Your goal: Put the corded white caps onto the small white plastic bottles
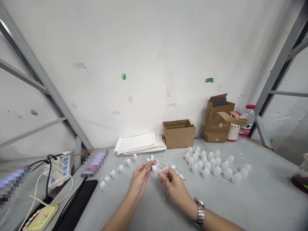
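My right hand (175, 185) grips a small translucent squeeze bottle (158, 171), tilted with its top toward my left hand. Closed at the bottle's top, my left hand (140, 179) pinches the white dropper cap (154, 167). A thin white strap loops below my right fingers. Just behind my hands lies a loose pile of white caps with straps (170, 165). Several small bottles with white caps (121, 169) stand in a slanting line to the left. Many translucent bottles without visible caps (212, 162) stand in rows to the right.
White padded envelopes (139, 143) and an open cardboard box (180, 138) sit against the wall. A brown paper bag (215, 128) and a red-capped bottle (249, 117) stand back right. At left are a blurred phone (95, 163), a black slab (78, 202) and a power strip (60, 171) with cables.
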Available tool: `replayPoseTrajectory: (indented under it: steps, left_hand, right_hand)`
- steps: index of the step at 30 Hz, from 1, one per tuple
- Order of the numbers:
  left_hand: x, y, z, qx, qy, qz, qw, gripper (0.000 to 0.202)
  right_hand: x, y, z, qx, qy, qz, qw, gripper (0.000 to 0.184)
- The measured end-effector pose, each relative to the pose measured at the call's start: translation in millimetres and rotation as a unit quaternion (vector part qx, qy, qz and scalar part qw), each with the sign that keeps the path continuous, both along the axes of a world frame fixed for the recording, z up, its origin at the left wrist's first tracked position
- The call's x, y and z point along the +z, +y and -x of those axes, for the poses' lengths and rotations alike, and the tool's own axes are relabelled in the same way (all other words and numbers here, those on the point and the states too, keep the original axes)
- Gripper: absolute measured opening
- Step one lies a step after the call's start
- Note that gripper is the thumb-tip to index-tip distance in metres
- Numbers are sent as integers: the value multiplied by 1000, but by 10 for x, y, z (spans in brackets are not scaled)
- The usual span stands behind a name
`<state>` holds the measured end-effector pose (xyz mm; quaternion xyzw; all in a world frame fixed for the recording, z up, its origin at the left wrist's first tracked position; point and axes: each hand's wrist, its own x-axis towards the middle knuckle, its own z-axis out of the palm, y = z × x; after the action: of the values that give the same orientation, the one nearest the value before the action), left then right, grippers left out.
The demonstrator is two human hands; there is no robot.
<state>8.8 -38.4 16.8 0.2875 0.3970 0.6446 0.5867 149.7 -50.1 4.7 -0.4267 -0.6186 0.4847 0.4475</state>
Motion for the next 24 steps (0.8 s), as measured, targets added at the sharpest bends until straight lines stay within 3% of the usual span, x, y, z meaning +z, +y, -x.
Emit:
replayPoseTrajectory:
  steps: [5, 7, 10, 13, 16, 20, 24]
  left_hand:
    - [144, -204, -123, -11, 60, -37, 997, 33]
    - [207, -337, -146, 20, 116, -29, 993, 38]
    - [221, -537, -61, 87, 210, 7, 974, 28]
    - [100, -661, 190, 172, 262, 39, 949, 25]
    - [-89, -646, 514, 236, 359, 54, 902, 26]
    - [-244, -478, 794, 250, 459, 68, 850, 24]
    - [-271, -338, 830, 252, 500, 46, 827, 26]
  right_hand:
    - [21, 20, -1, 55, 59, 26, 996, 35]
    - [49, 5, -6, 90, 58, 13, 994, 36]
    - [79, -53, -10, 154, 30, 21, 987, 36]
    - [80, -109, -14, 177, 9, 30, 984, 40]
    - [64, -122, -20, 176, -11, 23, 984, 41]
    - [38, -105, -17, 172, -26, 11, 985, 39]
    - [15, -109, -2, 173, -51, -10, 983, 36]
